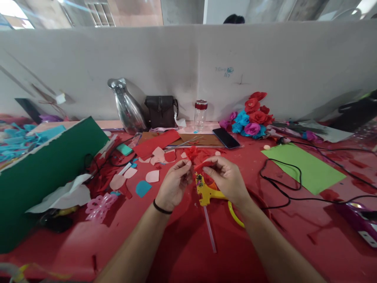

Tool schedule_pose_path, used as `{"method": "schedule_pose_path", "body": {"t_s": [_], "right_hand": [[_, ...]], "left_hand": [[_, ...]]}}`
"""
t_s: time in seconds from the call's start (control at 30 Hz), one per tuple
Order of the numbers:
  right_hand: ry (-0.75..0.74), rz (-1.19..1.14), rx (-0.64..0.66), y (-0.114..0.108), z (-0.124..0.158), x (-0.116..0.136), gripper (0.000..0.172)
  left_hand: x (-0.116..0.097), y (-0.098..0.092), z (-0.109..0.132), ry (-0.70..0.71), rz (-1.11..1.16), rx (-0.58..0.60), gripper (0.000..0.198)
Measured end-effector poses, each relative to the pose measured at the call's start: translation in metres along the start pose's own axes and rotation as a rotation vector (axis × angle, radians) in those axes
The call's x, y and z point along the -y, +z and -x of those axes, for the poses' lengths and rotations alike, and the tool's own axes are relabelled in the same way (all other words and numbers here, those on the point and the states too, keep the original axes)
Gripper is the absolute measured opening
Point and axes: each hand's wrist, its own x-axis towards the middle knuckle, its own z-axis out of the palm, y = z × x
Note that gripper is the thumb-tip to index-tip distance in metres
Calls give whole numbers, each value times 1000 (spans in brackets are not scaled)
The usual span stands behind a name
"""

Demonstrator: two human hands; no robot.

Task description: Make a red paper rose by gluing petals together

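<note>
My left hand, with a dark band at the wrist, is closed in a pinch on a small ruffled red paper piece. My right hand pinches a red paper petal between thumb and fingers, close to the left fingertips. Just below the hands is a yellow hot glue gun, its nozzle near the petal and a clear glue stick sticking out of its rear. Part of the glue gun is hidden behind my right hand. Cut petals in pink and blue lie left of my left hand.
A green board stands at the left. Along the back are a metal jug, a black bag, a glass jar, a phone and paper flowers. A black cable crosses green paper at the right.
</note>
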Motion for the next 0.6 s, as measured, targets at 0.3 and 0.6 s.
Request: {"method": "schedule_pose_path", "body": {"t_s": [0.3, 0.6], "right_hand": [[14, -66, 2, -2, -4, -5, 18], [161, -243, -9, 11, 1, 1, 39]], "left_hand": [[0, 2, 3, 8, -81, 0, 20], [1, 5, 4, 51, -224, -2, 14]]}}
